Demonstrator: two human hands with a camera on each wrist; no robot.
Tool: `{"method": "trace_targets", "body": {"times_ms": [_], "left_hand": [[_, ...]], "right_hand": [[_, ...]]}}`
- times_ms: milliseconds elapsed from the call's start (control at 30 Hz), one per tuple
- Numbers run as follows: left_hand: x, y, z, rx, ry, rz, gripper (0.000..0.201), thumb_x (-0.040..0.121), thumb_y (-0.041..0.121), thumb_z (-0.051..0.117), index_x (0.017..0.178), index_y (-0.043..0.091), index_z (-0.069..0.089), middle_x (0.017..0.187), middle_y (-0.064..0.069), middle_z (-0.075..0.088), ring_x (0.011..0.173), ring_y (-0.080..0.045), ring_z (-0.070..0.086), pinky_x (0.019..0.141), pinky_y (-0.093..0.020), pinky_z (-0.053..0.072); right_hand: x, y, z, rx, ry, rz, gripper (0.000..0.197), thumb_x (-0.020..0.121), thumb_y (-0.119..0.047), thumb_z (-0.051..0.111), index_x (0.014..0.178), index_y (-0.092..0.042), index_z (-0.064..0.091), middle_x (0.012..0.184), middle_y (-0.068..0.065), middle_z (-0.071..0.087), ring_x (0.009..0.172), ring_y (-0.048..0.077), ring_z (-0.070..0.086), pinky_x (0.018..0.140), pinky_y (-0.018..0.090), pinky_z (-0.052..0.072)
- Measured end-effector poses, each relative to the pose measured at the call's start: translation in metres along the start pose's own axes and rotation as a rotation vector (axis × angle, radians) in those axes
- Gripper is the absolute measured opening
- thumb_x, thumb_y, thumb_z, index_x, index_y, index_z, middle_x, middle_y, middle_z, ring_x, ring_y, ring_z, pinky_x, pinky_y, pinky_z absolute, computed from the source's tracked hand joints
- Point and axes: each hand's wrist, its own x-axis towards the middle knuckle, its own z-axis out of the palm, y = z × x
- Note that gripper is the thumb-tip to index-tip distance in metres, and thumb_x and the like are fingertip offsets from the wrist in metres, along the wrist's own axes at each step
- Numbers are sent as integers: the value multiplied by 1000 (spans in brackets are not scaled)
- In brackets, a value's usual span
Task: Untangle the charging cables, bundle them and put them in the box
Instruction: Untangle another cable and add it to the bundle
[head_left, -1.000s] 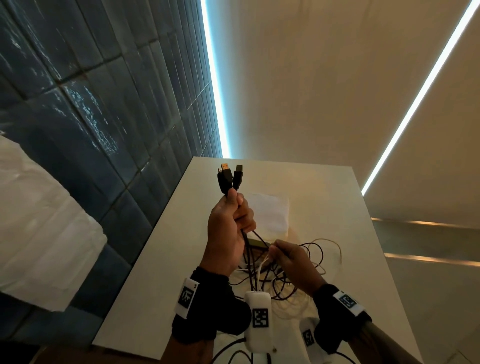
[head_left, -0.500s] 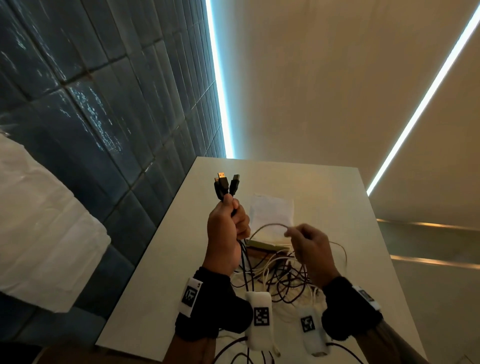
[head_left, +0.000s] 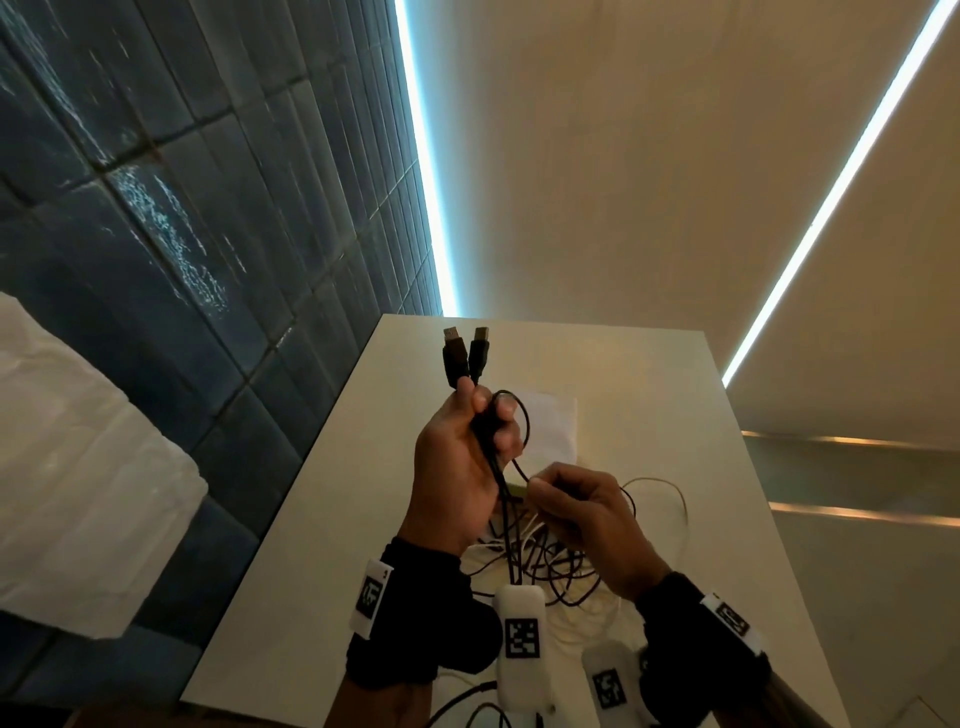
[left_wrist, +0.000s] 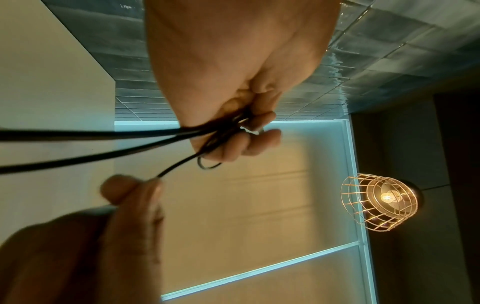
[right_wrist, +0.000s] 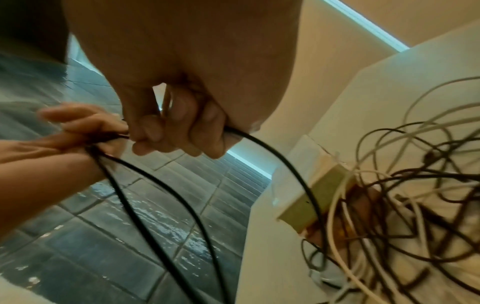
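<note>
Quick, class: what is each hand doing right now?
Left hand: closed round the black cables, plugs sticking up.
Right hand: fingers pinching one black cable.

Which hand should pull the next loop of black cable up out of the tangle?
Probably the right hand: it pinches the black cable just above the tangle, while the left hand grips the plugs.

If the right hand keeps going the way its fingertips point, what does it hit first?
Most likely the left hand: the right hand, pinching a thin black cable, points at the left hand's grip on the black cables just beyond. Depth is unclear.
</note>
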Motion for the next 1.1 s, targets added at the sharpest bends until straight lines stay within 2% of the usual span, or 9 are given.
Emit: {"method": "trace_targets", "body": {"times_ms": [67, 167, 400, 600, 700, 800, 867, 967, 1100], "left_hand": [[0, 1, -2, 1, 7, 25, 33, 102, 30, 35, 73, 17, 45, 65, 3, 39, 49, -8, 30, 48, -21, 28], [0, 2, -5, -2, 10, 46, 33, 102, 28, 35, 73, 16, 45, 60, 6, 29, 45, -5, 23, 45, -21, 21], [-2, 2, -9, 31, -2, 64, 28, 97, 30, 42, 75, 13, 47, 56, 6, 30, 42, -5, 25, 42, -20, 24], [-2, 7, -12, 14, -14, 104, 27, 95, 31, 43, 76, 11, 47, 54, 5, 32, 37, -3, 24, 37, -18, 23], [-2, 11, -13, 12, -11, 135, 28, 96, 31, 42, 76, 12, 48, 52, 6, 32, 38, -3, 23, 38, -18, 22], [-2, 16, -15, 63, 19, 142, 30, 100, 27, 38, 76, 12, 47, 50, 7, 30, 39, -4, 22, 39, -19, 19], [-1, 15, -16, 124, 65, 118, 31, 103, 26, 36, 77, 12, 46, 51, 6, 31, 39, -5, 24, 40, -20, 19], [1, 9, -16, 179, 152, 72, 32, 104, 26, 34, 77, 13, 45, 56, 4, 37, 43, -7, 32, 42, -20, 24], [1, 1, -14, 197, 223, 9, 31, 105, 27, 34, 79, 14, 44, 66, -3, 53, 52, -12, 42, 52, -25, 27]], "right_hand": [[1, 16, -6, -43, 10, 19, 24, 95, -12, 57, 80, 6, 59, 55, 3, 42, 46, 9, 28, 43, 19, 22], [0, 41, -16, -89, 39, 56, 26, 97, -9, 54, 81, 12, 58, 56, 3, 37, 46, 7, 30, 43, 16, 26], [-3, 74, -25, -135, 76, 108, 26, 99, -10, 52, 76, -4, 63, 56, -1, 39, 48, 7, 31, 44, 18, 24], [-3, 93, -28, -161, 92, 125, 30, 100, -8, 50, 77, 5, 63, 51, -2, 37, 44, 8, 30, 42, 17, 23], [-3, 105, -33, -180, 109, 165, 32, 100, -9, 48, 72, -2, 63, 55, 3, 41, 47, 9, 32, 44, 18, 24], [-1, 111, -35, -304, 170, 194, 35, 98, -9, 51, 66, -10, 63, 50, -11, 47, 50, 8, 38, 47, 16, 30], [4, 99, -32, -374, 269, 165, 33, 95, -8, 55, 64, -12, 65, 47, -11, 50, 48, 8, 42, 47, 20, 32], [17, 56, -22, -176, 370, 88, 24, 93, -5, 57, 70, -6, 64, 48, -7, 49, 43, 9, 40, 41, 21, 32], [25, -15, 0, -50, 243, -140, 14, 92, -4, 58, 80, 1, 62, 54, -2, 41, 48, 11, 31, 43, 22, 27]]}}
